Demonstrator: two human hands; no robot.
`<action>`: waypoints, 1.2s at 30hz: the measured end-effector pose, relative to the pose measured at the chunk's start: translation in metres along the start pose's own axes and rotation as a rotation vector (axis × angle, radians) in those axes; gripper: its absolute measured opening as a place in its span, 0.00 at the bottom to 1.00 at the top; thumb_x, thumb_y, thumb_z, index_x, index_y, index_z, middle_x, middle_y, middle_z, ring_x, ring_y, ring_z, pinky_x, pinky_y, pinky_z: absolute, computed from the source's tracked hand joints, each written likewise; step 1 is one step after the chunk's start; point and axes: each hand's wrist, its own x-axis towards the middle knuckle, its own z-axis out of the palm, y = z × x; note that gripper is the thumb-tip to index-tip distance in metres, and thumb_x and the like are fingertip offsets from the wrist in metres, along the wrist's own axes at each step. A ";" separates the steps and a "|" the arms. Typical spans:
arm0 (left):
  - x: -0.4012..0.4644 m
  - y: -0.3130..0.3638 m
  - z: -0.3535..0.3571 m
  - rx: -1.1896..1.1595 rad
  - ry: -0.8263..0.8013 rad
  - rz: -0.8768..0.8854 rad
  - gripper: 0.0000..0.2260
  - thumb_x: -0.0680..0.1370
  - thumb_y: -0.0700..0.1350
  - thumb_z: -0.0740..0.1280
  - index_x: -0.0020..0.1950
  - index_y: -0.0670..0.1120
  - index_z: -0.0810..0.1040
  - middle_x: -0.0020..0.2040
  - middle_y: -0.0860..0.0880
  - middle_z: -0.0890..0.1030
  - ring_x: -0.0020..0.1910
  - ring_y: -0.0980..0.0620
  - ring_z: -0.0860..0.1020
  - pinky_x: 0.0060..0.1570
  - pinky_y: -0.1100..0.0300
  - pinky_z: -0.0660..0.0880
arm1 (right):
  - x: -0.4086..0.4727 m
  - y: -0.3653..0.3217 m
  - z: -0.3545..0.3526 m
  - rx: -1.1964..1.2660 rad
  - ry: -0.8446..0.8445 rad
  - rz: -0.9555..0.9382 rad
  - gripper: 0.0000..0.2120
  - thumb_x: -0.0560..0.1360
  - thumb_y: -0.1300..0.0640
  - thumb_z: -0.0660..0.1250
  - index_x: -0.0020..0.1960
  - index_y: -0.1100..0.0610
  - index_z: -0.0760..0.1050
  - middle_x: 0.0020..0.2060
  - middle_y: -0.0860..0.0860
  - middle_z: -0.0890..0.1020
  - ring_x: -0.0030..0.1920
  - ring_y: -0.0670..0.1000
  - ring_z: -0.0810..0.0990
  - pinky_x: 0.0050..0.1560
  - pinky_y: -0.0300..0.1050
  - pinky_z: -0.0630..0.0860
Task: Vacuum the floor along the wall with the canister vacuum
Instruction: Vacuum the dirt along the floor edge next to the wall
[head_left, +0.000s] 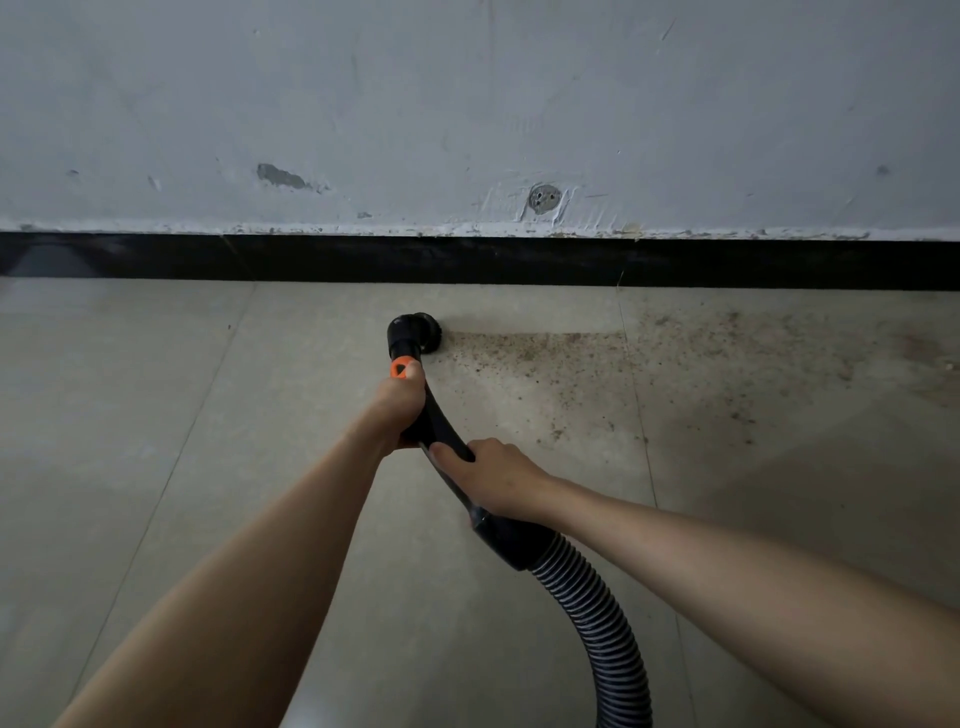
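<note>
Both your left hand (400, 400) and right hand (493, 478) grip the vacuum wand (441, 431); sweep the brush nozzle (421, 332) slowly rightward through the dirt (545, 358), hugging the black skirting (519, 262).

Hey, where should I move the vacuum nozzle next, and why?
Probably slide the nozzle rightward along the baseboard: the dirt starts right beside it and spreads right, while the floor to its left looks clean.
</note>
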 end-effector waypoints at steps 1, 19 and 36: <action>-0.001 0.000 0.002 0.004 -0.009 0.004 0.20 0.82 0.55 0.50 0.55 0.39 0.67 0.41 0.42 0.74 0.38 0.46 0.76 0.31 0.55 0.73 | -0.002 0.001 -0.001 0.004 -0.006 0.001 0.26 0.79 0.35 0.53 0.36 0.55 0.68 0.28 0.51 0.77 0.33 0.54 0.78 0.42 0.49 0.76; -0.012 0.011 0.046 0.100 -0.124 0.065 0.17 0.82 0.53 0.50 0.56 0.40 0.67 0.41 0.43 0.74 0.39 0.47 0.75 0.33 0.55 0.74 | -0.025 0.035 -0.013 0.055 0.085 -0.004 0.23 0.80 0.38 0.52 0.40 0.55 0.70 0.25 0.50 0.80 0.28 0.48 0.78 0.36 0.44 0.75; -0.018 0.026 0.114 0.270 -0.179 0.141 0.23 0.81 0.57 0.49 0.60 0.38 0.68 0.41 0.43 0.74 0.40 0.46 0.76 0.35 0.56 0.75 | -0.048 0.079 -0.031 0.145 0.212 0.128 0.23 0.79 0.36 0.50 0.47 0.55 0.70 0.37 0.55 0.84 0.37 0.54 0.84 0.46 0.50 0.82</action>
